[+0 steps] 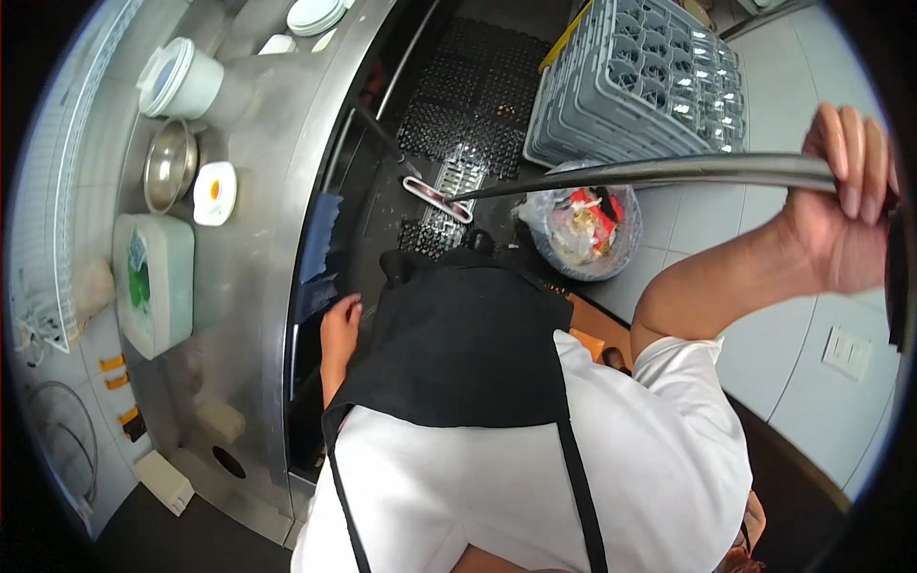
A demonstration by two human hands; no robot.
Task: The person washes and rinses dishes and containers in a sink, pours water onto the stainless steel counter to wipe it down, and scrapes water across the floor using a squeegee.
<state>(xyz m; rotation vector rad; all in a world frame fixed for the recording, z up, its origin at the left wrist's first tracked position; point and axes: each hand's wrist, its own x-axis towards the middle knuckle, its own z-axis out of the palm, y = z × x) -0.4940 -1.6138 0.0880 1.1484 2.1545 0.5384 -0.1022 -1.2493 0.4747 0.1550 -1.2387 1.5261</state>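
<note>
My right hand (845,191), raised at the far right, is closed around the upper end of a long metal handle. This handle belongs to a floor squeegee (659,172) and slants down across the view to a narrow, pale-edged head on the floor. The head lies over a metal drain grate (460,180) set in the dark floor. Low beside the steel counter, my left hand (341,329) hangs with loosely bent fingers and nothing visible in it. Blue cloths (320,248) hang from the counter front close to that hand.
A lined waste bin (621,244) with rubbish stands right of the drain. Behind it are stacked grey crates (611,105) of glasses. On the steel counter (253,191) sit a white bucket (196,84), a metal bowl (172,167), a small white dish (214,196) and a plastic tub (167,286).
</note>
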